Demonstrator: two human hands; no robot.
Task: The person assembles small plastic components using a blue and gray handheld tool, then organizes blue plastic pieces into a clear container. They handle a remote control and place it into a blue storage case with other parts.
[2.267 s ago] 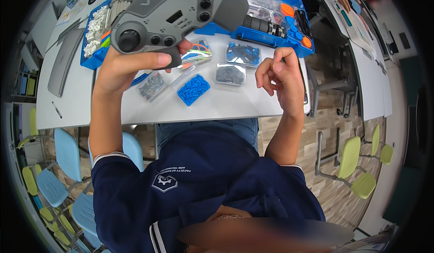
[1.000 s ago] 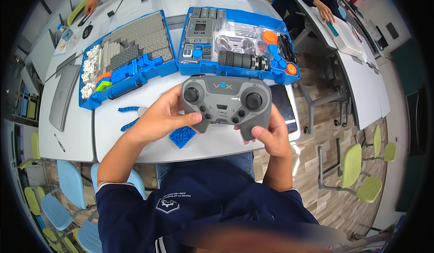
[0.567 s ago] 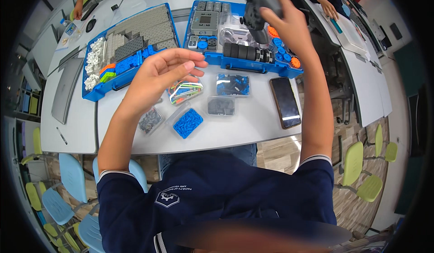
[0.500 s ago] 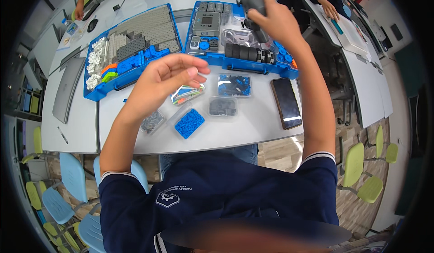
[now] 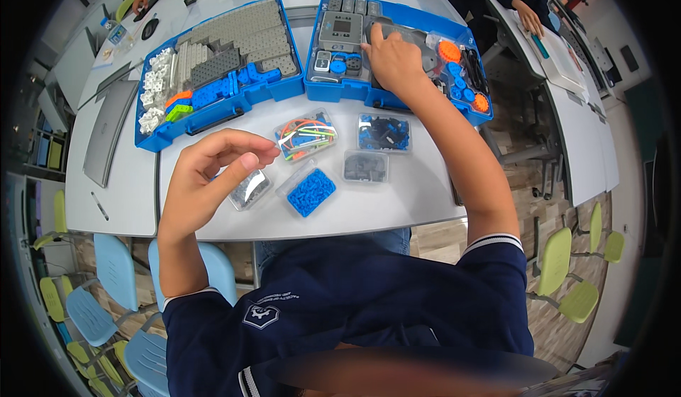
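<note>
My right hand reaches down into the right blue box with its fingers bent. It appears closed over a dark grey game controller, which is partly hidden beneath it. My left hand hovers over the near table edge, fingers loosely curved and thumb apart, holding nothing. Near it lie a clear case of grey pieces, a clear case of coloured strips and an uncovered case of small blue pegs. A case of black and blue connectors and one of dark grey pieces are farther right.
The left blue box holds grey beams and white, blue and orange parts. A grey controller brick and an orange wheel sit in the right box. A grey laptop lies at left. Other people's hands show at the far edges.
My right hand has lowered the game controller from the air into the right box. My left hand has moved left and nearer to me. The phone is now mostly hidden behind my right forearm.
</note>
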